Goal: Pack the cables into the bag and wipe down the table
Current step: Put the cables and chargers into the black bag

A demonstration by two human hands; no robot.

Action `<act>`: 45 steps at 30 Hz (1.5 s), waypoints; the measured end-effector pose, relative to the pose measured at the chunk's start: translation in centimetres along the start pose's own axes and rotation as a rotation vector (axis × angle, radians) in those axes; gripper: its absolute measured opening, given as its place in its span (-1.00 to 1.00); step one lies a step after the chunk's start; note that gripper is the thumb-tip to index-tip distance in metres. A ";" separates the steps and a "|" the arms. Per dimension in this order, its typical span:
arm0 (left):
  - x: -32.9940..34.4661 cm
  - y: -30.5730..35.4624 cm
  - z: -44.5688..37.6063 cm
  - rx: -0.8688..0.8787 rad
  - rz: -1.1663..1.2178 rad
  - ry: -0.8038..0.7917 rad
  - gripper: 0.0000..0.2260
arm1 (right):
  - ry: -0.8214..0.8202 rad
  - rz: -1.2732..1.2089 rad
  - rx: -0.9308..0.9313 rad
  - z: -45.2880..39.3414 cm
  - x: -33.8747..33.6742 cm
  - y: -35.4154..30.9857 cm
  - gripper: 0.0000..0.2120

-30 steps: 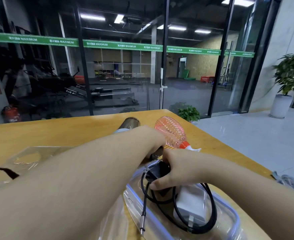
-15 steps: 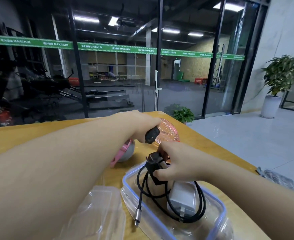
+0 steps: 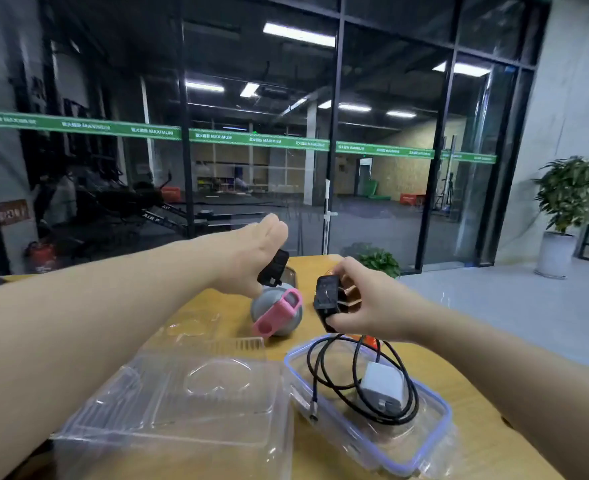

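My right hand (image 3: pixel 365 299) grips a black power adapter (image 3: pixel 328 301), lifted above the table. Its black cable (image 3: pixel 351 379) hangs down and coils in a clear plastic container with a blue rim (image 3: pixel 421 462). A white charger block (image 3: pixel 381 389) lies inside the coil. My left hand (image 3: pixel 251 258) is raised and pinches a small black plug piece (image 3: pixel 274 268). No bag is in view.
A grey bottle with a pink strap (image 3: pixel 277 313) lies on the wooden table (image 3: pixel 473 396) behind the container. A clear clamshell lid (image 3: pixel 189 400) rests at the front left. The table's right edge runs close to the container. A glass wall stands beyond.
Both hands have risen off the container. The black adapter came up with my right hand, and my left hand pulled the small black piece away from it. The bottle is uncovered.
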State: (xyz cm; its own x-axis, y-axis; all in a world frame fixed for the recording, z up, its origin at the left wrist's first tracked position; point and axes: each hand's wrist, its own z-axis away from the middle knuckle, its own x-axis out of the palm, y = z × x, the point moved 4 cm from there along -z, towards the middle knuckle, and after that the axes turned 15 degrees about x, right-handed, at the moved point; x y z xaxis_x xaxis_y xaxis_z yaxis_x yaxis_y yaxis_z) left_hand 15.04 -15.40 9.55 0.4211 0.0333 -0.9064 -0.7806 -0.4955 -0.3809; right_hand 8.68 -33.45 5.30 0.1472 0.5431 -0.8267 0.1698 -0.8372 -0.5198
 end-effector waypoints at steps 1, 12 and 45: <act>-0.4 -0.1 1.3 -0.015 -0.007 -0.004 -0.56 | -0.001 0.004 -0.014 0.2 0.0 -0.8 -0.59; -5.6 -2.2 18.0 -0.286 -0.018 -0.150 -0.57 | -0.023 0.045 -0.243 2.2 3.4 -14.4 -0.53; 1.2 -5.6 39.6 -0.657 -0.028 -0.440 -0.42 | -0.157 -0.091 -0.109 0.1 23.0 -30.9 -0.87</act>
State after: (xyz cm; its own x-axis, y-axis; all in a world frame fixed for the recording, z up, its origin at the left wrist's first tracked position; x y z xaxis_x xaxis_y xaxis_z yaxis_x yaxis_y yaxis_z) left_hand 1.65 21.75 3.38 0.1086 0.3258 -0.9392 -0.2824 -0.8957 -0.3434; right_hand 6.71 4.87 2.33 -0.0260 0.5924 -0.8052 0.2816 -0.7685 -0.5745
